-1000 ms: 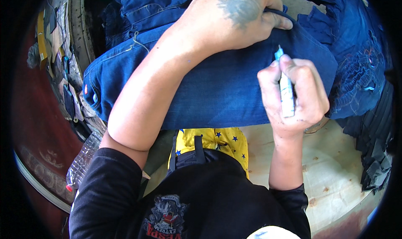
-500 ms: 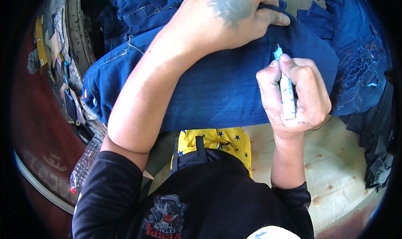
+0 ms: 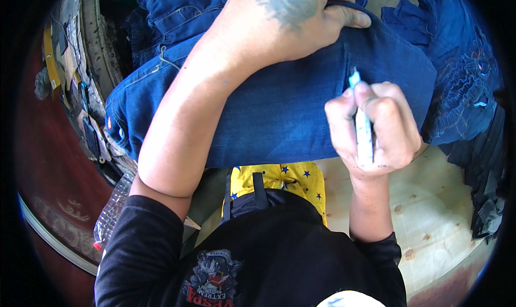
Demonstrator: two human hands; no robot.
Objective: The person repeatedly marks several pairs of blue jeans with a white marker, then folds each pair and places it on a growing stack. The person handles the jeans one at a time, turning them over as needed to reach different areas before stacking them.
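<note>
A piece of blue denim, apparently a trouser leg, lies spread across in front of me. At its far edge my left hand pinches a fold of the cloth, the thumb pointing right; part of the fingers is hidden. In my right hand is a slim white-and-blue tool with a thin pointed tip, held like a pen. The tip is at or just over the denim, right of its middle, beside a dark line that runs toward my left hand. I cannot tell whether it touches.
More blue denim is heaped beyond the piece, and a bundle with loose threads lies at the right. Dark cloth scraps hang at the far right. A clear plastic bottle is by my left elbow. A pale board lies at the lower right.
My right hand has moved a little toward me with the tool, and more of the dark line on the denim shows. My left hand keeps its hold, shifted only slightly.
</note>
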